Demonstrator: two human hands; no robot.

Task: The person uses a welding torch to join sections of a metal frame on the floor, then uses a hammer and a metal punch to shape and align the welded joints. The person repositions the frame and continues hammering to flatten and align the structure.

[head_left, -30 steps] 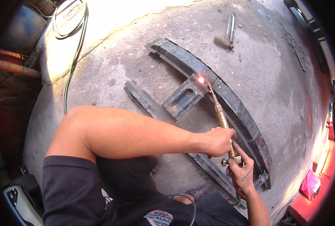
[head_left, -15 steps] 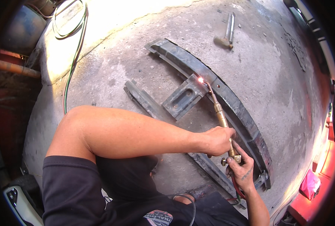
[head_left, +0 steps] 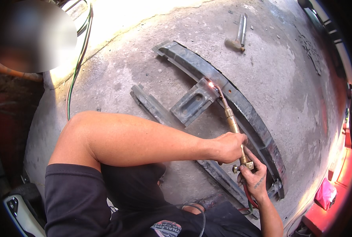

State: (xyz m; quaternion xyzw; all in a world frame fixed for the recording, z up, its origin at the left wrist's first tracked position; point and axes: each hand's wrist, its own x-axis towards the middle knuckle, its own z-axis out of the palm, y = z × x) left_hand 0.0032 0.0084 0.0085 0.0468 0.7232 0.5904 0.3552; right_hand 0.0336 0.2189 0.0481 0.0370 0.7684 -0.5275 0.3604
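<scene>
My left hand (head_left: 229, 147) wraps around the brass barrel of a gas torch (head_left: 232, 121). Lower down, at the valve knobs, my right hand (head_left: 255, 176) grips the same torch, where red and green hoses leave it. The torch's bent copper tip reaches a glowing spot at the joint between a grey metal bracket (head_left: 195, 101) and a long curved metal beam (head_left: 259, 125). The bracket juts left from the beam, with an oblong recess in its face. A second metal rail (head_left: 148, 103) lies beneath my left forearm, partly hidden by it.
A hammer (head_left: 234, 43) lies on the concrete floor beyond the beam, alongside a metal bar (head_left: 242, 29). Hoses (head_left: 79, 63) run across the floor at far left. A pink bag (head_left: 326, 193) rests by red metalwork on the right.
A blurred round patch now covers the upper left corner. The glow at the torch tip looks slightly smaller, while both hands and the torch stay in nearly the same place.
</scene>
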